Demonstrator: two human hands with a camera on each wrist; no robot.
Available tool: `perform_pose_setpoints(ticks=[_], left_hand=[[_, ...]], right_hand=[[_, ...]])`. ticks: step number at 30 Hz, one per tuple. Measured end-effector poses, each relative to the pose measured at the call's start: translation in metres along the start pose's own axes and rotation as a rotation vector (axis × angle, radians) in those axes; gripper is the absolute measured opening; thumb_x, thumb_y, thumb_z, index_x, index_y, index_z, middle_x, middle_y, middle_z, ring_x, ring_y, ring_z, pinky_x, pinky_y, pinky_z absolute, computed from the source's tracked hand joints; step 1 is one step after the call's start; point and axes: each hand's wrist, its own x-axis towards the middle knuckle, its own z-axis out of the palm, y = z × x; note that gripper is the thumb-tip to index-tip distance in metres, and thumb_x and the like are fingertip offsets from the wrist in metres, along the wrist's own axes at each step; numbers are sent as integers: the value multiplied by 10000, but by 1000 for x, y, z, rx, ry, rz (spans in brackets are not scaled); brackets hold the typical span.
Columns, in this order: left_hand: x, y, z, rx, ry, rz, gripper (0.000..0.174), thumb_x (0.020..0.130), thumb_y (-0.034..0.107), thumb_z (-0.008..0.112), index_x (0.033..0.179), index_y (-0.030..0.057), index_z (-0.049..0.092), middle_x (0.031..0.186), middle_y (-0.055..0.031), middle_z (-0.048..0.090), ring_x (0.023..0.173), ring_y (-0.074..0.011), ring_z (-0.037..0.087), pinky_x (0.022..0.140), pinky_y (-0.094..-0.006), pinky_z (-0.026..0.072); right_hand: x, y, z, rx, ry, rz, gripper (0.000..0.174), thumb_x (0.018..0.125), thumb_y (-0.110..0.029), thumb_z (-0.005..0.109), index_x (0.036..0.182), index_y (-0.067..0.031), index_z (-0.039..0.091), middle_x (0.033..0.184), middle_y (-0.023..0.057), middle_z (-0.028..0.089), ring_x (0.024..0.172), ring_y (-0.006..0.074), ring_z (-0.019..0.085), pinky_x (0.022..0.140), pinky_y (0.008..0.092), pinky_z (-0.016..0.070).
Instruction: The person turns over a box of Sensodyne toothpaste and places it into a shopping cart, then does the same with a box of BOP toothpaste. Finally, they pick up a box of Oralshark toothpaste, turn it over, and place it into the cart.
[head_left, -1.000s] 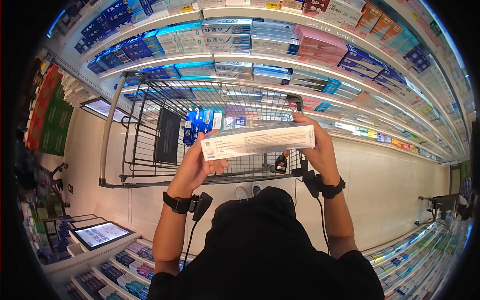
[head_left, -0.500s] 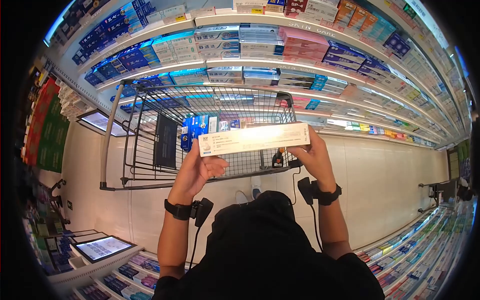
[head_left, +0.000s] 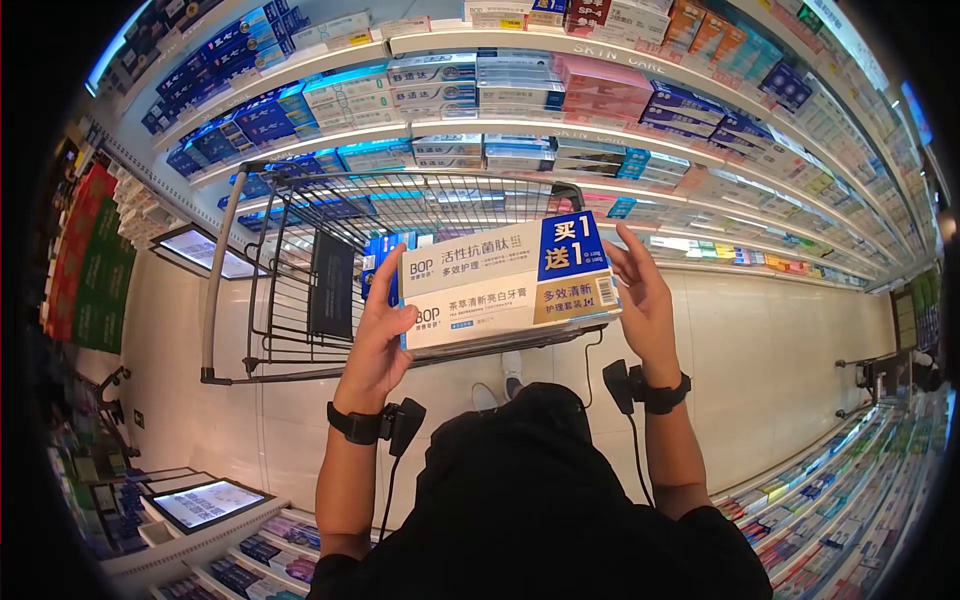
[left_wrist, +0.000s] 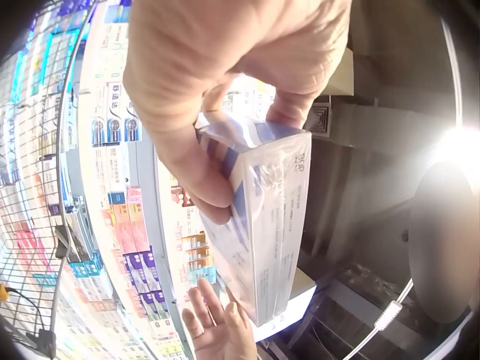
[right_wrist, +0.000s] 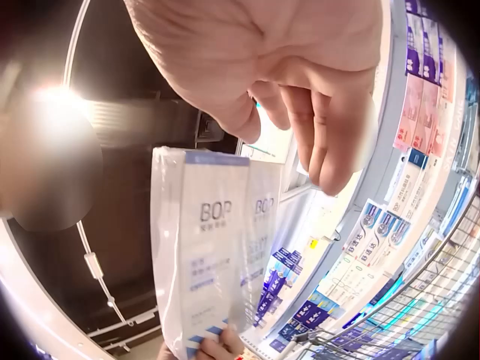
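A shrink-wrapped pack of toothpaste boxes [head_left: 480, 290], white with a blue and gold panel at its right end, is held up over the shopping cart. My left hand [head_left: 375, 345] grips its left end, thumb on the near printed face. In the left wrist view the fingers [left_wrist: 199, 176] and thumb straddle the pack's wrapped end. Beside the other end is my right hand [head_left: 645, 310], its fingers loosely bent. The right wrist view shows a gap between those fingers [right_wrist: 330, 161] and the pack [right_wrist: 214, 247].
Below the pack stands the black wire shopping cart [head_left: 228, 240], with blue boxes [head_left: 374, 262] inside. Shelves of boxed toothpaste [head_left: 430, 90] run along the far side of the aisle. A lit screen [head_left: 205, 502] sits at the lower left, by another shelf.
The pack has been turned from its narrow side to its broad front, showing the blue and gold panel. My right hand has let go of its right end; the left still holds on.
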Motion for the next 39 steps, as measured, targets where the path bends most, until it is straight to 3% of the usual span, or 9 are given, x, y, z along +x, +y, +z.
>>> perform_pose_setpoints(ticks=[2,5,6,10,17,22,28,35,39], left_hand=[[0,-4,-9,-41,-13,62,855,808,45,648,1502,111,153,1376,-215,437,1185,-286,543,967,-378,477],[-2,1,-4,38,-23,105,909,796,35,675,1511,119,121,1360,-221,458,1171,-277,551,960,-367,472],[-2,2,-6,95,-28,104,921,794,29,682,1512,119,112,1363,-222,456,1167,-270,551,962,-360,467],[-4,7,-5,244,-58,106,908,792,18,701,1504,95,143,1333,-203,484,1148,-236,546,967,-333,447],[-5,20,-5,655,-34,188,631,794,25,709,1350,-12,413,1161,-108,576,1104,-191,553,927,-322,468],[-2,31,1,939,-24,294,527,786,20,698,1272,-22,498,1077,-123,628,1019,-189,604,890,-319,482],[6,35,1,1241,-17,575,499,729,-14,677,1217,22,576,1078,-139,647,1008,-256,629,879,-322,481],[9,27,-2,1234,-9,691,455,755,-12,611,1207,8,570,1131,-184,636,971,-271,634,863,-331,486],[11,25,-11,1291,-9,853,425,767,12,623,1185,12,548,1183,-210,615,976,-290,628,847,-341,492]], right_hand=[[2,-6,-12,32,-44,191,469,971,-235,506,1364,10,433,1230,172,582,1009,171,620,719,250,538],[4,3,-20,163,-244,158,497,991,-318,453,1356,20,437,1128,139,636,853,124,635,601,190,504],[6,1,-18,164,-244,192,494,960,-294,529,1331,25,460,1079,110,654,827,103,624,557,183,490],[12,-20,-6,12,-239,278,537,858,-199,689,1299,25,479,1083,86,642,883,79,601,625,194,509],[13,-22,-7,90,-253,229,539,814,-71,712,1273,8,441,1131,89,578,1042,120,561,860,258,500],[14,-20,-8,43,-233,127,519,809,-49,700,1263,-1,452,1176,107,574,1083,160,563,955,309,460],[18,-15,-6,-98,-191,-91,490,759,24,665,1221,-52,519,1320,121,545,1193,232,538,1005,343,434],[21,-17,3,-304,-17,-280,588,731,33,681,1284,-91,524,1286,99,570,1163,233,559,939,323,475],[18,-16,9,-245,48,-164,650,778,2,660,1377,-106,432,1236,119,585,1086,203,585,855,287,504]])
